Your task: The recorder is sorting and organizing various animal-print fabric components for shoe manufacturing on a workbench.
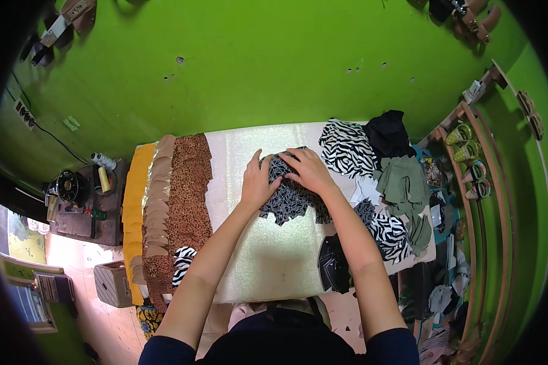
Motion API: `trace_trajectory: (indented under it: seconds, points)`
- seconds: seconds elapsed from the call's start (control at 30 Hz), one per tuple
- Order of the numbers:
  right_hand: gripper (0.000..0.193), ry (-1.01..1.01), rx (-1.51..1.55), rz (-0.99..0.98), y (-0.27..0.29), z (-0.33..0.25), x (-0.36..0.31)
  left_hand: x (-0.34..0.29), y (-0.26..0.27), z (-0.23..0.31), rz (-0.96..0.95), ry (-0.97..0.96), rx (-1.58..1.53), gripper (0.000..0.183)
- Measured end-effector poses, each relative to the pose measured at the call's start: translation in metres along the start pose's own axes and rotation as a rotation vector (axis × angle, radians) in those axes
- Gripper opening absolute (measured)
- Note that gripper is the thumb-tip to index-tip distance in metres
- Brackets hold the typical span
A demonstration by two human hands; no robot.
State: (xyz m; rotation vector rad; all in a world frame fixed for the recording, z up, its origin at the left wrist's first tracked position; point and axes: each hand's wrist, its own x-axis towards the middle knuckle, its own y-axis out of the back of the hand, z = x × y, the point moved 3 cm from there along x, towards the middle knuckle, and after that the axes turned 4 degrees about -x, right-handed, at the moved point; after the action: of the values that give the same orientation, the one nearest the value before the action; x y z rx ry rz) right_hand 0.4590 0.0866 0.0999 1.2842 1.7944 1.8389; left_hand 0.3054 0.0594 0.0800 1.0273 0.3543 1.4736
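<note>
A pile of dark grey cut fabric pieces with a pale line pattern and jagged lower edges lies on a cream-covered table. My left hand rests on the pile's left edge, fingers apart and thumb pointing inward. On its upper right part lies my right hand, fingers spread and bent over the fabric. Both palms face down, so anything beneath them is hidden. Close to my right forearm are black cut pieces and zebra-print pieces.
Leopard-print fabric, tan curved pieces and mustard fabric line the table's left side. Zebra-print, black and olive piles lie right. A sewing machine stands left; a wooden shoe rack stands right.
</note>
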Motion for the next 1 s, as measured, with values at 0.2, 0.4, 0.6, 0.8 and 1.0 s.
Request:
trace_trajectory:
  seconds: [0.2,0.4,0.6,0.8,1.0]
  points:
    - [0.047,-0.057,0.071,0.011,0.023,-0.028,-0.007,-0.018,0.034,0.008,-0.033,-0.027,-0.017,0.056]
    - [0.052,-0.155,0.339,-0.356,-0.001,-0.062,-0.041,-0.073,0.049,-0.011,-0.384,0.078,-0.033,0.056]
    - [0.051,-0.098,0.258,-0.284,-0.057,-0.111,-0.093,-0.154,0.017,-0.032,-0.45,0.085,0.152,0.06]
    - [0.047,-0.142,0.108,-0.166,-0.086,-0.128,-0.136,-0.195,-0.014,-0.029,-0.245,0.005,0.166,0.063]
    - [0.017,-0.169,0.279,-0.1,-0.045,-0.091,-0.136,-0.17,-0.028,0.037,-0.199,-0.075,0.078,0.056]
